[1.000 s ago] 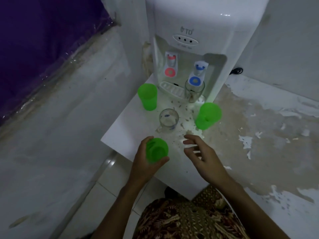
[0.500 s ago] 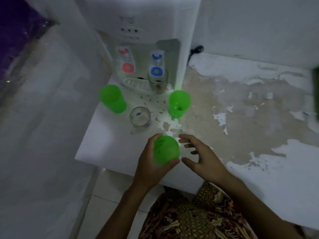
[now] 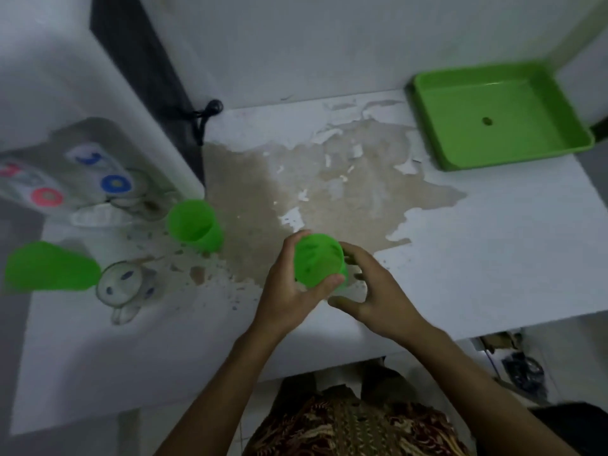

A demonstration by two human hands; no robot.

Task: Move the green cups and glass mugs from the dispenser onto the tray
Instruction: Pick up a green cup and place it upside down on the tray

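Note:
My left hand (image 3: 286, 291) is shut on a green cup (image 3: 317, 260), held upright above the counter's middle. My right hand (image 3: 371, 291) curls around the cup's right side with fingers apart, touching or nearly touching it. A second green cup (image 3: 194, 225) stands beside the white dispenser (image 3: 65, 93). A third green cup (image 3: 49, 268) is at the far left, blurred. One glass mug (image 3: 123, 286) sits next to it, and another glass mug (image 3: 141, 200) stands under the blue tap. The green tray (image 3: 500, 116) lies empty at the back right.
The white counter (image 3: 493, 258) has a large patch of peeled, brownish surface in the middle. A black cable (image 3: 204, 113) hangs by the wall behind the dispenser. Clutter lies on the floor (image 3: 519, 370) under the counter's right end.
The view has swung right, bringing the green tray into sight. My left hand has carried the green cup rightward, and my right hand has closed in around it.

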